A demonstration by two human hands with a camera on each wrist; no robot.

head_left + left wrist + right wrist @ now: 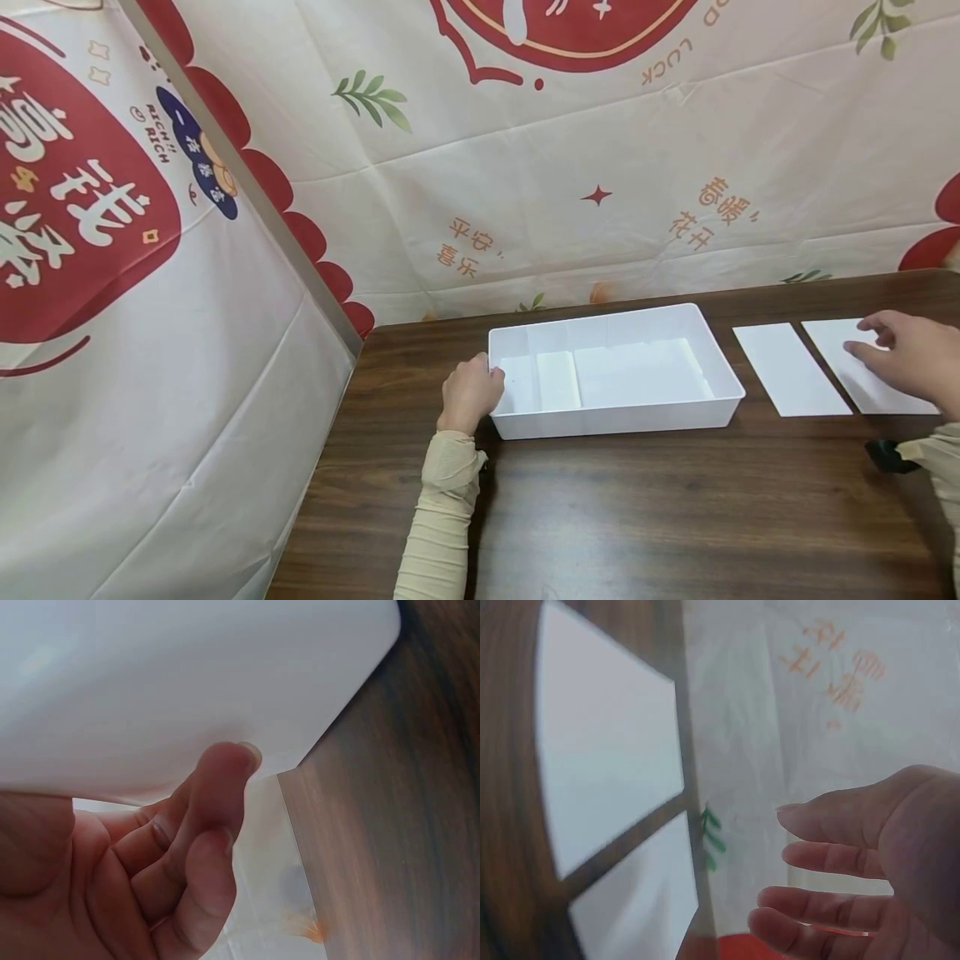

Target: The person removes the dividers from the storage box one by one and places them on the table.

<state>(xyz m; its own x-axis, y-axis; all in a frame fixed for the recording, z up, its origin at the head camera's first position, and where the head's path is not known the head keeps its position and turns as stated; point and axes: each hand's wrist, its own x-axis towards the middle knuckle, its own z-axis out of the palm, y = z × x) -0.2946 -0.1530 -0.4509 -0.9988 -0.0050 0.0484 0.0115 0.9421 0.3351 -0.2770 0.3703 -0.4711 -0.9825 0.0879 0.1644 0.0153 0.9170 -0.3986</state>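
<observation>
Brown wood-grain tabletop (600,517) carries a shallow white tray (615,422). Right of that lie an inner white panel (793,371) and an outer white panel (870,385). The right hand (911,354) hangs over the latter, fingers loosely parted; the left hand (471,389) pinches the tray's left end.

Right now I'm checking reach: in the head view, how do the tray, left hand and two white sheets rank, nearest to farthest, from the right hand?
1. Right sheet, overlapped by the right hand
2. Left sheet, just left of it
3. Tray, left of both sheets
4. Left hand, at the tray's left end
</observation>
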